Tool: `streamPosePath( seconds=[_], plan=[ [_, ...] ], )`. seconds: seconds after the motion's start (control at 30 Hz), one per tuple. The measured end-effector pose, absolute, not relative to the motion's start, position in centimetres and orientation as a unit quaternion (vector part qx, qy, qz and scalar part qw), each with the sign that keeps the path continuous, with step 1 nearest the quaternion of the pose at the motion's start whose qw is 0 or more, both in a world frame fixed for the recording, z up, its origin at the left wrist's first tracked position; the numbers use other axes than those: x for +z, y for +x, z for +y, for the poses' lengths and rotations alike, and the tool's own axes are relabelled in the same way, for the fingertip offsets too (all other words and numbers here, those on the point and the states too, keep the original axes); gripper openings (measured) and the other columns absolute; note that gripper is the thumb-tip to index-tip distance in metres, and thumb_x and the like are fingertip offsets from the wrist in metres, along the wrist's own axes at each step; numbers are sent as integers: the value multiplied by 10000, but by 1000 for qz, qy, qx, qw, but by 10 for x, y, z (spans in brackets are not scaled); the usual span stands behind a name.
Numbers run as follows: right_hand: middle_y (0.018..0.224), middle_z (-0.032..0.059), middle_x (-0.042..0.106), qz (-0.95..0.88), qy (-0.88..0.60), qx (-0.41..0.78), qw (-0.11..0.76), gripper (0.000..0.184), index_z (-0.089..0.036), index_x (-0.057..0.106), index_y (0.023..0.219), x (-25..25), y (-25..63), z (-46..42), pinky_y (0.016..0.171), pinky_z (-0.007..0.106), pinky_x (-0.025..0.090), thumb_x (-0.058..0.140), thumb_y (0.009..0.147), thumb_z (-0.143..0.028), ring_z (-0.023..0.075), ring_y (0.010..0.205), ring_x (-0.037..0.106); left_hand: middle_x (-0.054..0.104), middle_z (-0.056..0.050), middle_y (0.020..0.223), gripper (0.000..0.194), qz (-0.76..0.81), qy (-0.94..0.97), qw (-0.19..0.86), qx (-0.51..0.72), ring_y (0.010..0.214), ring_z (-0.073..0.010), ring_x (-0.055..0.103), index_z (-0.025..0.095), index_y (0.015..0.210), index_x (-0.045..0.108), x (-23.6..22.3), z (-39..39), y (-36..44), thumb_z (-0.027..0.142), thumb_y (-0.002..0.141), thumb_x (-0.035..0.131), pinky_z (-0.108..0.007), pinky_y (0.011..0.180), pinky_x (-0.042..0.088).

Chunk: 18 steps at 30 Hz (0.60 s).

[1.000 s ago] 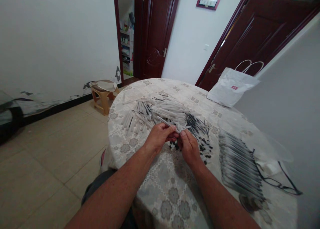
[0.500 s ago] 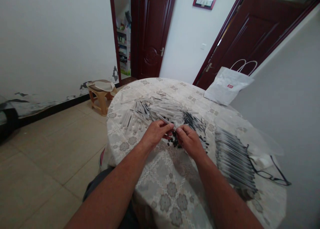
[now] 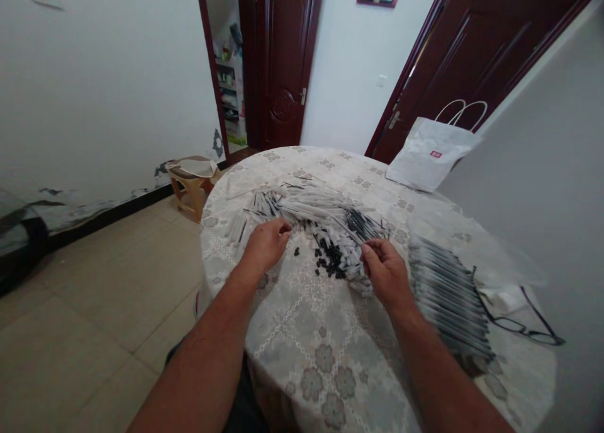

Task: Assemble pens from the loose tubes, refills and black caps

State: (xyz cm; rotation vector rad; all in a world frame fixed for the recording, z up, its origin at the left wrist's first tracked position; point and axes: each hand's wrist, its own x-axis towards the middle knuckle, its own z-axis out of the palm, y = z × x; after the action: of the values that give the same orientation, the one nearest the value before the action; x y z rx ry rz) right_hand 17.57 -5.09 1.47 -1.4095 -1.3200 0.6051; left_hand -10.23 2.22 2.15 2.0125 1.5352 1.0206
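Note:
My right hand point(image 3: 387, 270) pinches the end of a slim whitish pen point(image 3: 348, 230), which slants up and left over the pile. Apart from it, my left hand point(image 3: 267, 245) hovers at the near left edge of the white pen barrels point(image 3: 311, 203), its fingers curled toward the thumb; whatever they may hold is hidden. Dark thin refills point(image 3: 356, 222) lie beyond my right hand. Between the hands is a heap of small black caps point(image 3: 330, 257), with short whitish pieces point(image 3: 352, 260) beside it.
Rows of grey-and-white pens point(image 3: 446, 294) lie at the right on the round table's patterned cloth point(image 3: 325, 357). Eyeglasses point(image 3: 523, 329) and clear plastic sheeting point(image 3: 500, 250) are by them. A white paper bag point(image 3: 431, 156) stands at the back right; a tan stool point(image 3: 191, 187) is on the floor.
My hands were together over the black caps with a pen between them. Now they are apart: the left has moved left, the right has moved right with the pen.

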Motion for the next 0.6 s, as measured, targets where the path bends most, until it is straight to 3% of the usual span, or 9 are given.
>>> streamPosePath(
  seconds=[0.13, 0.4, 0.6],
  plan=[
    [833, 55, 706, -597, -602, 172, 502, 313, -184, 652, 1068, 6, 176, -58, 597, 276, 470, 564, 949, -460, 176, 677, 619, 763, -101, 990, 186, 544, 755, 200, 306, 942, -260, 690, 217, 995, 750, 16, 19, -90, 192, 865, 620, -352, 862, 480],
    [930, 56, 737, -654, -590, 47, 471, 226, -218, 669, 1095, 15, 181, -62, 769, 320, 507, 552, 976, -371, 206, 818, 686, 704, -120, 1166, 374, 492, 816, 159, 257, 1105, -289, 619, 247, 1227, 717, 3, 20, -52, 157, 889, 585, -374, 965, 444],
    [941, 60, 740, -665, -584, 29, 465, 214, -220, 676, 1085, 17, 179, -64, 778, 326, 514, 549, 984, -359, 207, 805, 684, 699, -121, 1101, 290, 475, 860, 87, 164, 1070, -294, 587, 253, 1116, 754, -4, 24, -44, 184, 906, 564, -370, 890, 450]
  ],
)
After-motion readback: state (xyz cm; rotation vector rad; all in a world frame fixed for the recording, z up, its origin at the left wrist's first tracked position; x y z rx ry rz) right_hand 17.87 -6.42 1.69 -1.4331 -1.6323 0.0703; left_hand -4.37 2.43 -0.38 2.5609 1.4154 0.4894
